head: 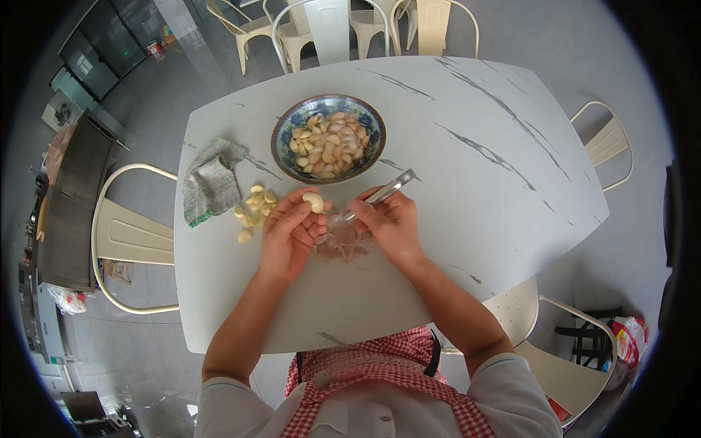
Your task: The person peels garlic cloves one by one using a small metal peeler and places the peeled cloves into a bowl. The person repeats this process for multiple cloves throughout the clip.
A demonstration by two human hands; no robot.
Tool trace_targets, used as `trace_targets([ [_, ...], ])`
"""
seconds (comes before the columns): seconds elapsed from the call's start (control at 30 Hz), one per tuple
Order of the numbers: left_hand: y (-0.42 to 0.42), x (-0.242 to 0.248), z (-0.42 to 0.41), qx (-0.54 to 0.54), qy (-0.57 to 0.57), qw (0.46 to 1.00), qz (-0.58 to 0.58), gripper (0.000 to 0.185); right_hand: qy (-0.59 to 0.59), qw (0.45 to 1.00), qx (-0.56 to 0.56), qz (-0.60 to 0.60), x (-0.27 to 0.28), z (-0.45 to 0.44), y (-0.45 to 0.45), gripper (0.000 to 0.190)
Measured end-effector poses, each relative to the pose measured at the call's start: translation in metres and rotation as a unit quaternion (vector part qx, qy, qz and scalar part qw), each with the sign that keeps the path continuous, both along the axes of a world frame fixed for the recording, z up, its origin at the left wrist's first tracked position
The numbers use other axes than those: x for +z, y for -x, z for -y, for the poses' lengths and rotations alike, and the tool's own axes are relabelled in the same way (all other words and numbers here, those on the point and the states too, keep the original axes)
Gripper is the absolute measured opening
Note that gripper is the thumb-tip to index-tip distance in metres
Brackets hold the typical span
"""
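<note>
Between the thumb and fingers of my left hand (290,235) is a pale, peeled garlic clove (314,202). My right hand (391,224) grips a small metal tool, probably a knife or peeler, by its silvery handle (395,186), which points up and to the right; its lower end is by papery garlic skins. Those garlic skins (342,246) lie on the table below and between both hands. Several peeled cloves (256,203) form a loose pile left of my left hand. Beyond the hands, a blue patterned bowl (280,161) holds many garlic cloves (334,143), most with skin on.
A grey cloth with green edging (213,183) lies at the left of the marble-patterned table (482,191). Metal chairs stand around it: one at the left (137,230), one at the right (608,143), another at the lower right (569,372) and several along the far side.
</note>
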State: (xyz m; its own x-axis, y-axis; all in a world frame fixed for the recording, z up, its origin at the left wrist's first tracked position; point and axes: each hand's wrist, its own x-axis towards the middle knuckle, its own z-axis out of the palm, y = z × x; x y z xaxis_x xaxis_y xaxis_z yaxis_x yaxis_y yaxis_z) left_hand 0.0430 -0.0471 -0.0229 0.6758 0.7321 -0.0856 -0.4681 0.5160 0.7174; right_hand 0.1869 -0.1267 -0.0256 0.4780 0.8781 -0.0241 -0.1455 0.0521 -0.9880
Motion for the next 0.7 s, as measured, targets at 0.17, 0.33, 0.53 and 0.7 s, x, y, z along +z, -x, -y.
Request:
trace_targets([
  [0.17, -0.001, -0.002, 0.003, 0.003, -0.134, 0.988, -0.076, 0.023, -0.116, 0.990, -0.026, -0.074, 0.002, -0.001, 0.000, 0.015],
  [0.33, -0.005, -0.006, 0.012, 0.066, -0.333, 0.929, -0.147, 0.027, -0.124, 0.985, 0.000, -0.122, 0.004, 0.001, -0.003, 0.017],
  [0.53, -0.003, -0.008, 0.010, 0.059, -0.438, 0.880, -0.175, 0.028, -0.129, 0.985, 0.011, -0.118, 0.004, 0.001, -0.002, 0.018],
  [0.7, -0.004, -0.008, 0.009, 0.108, -0.504, 0.838, -0.179, 0.025, -0.104, 0.990, 0.018, -0.094, 0.004, 0.002, -0.003, 0.014],
])
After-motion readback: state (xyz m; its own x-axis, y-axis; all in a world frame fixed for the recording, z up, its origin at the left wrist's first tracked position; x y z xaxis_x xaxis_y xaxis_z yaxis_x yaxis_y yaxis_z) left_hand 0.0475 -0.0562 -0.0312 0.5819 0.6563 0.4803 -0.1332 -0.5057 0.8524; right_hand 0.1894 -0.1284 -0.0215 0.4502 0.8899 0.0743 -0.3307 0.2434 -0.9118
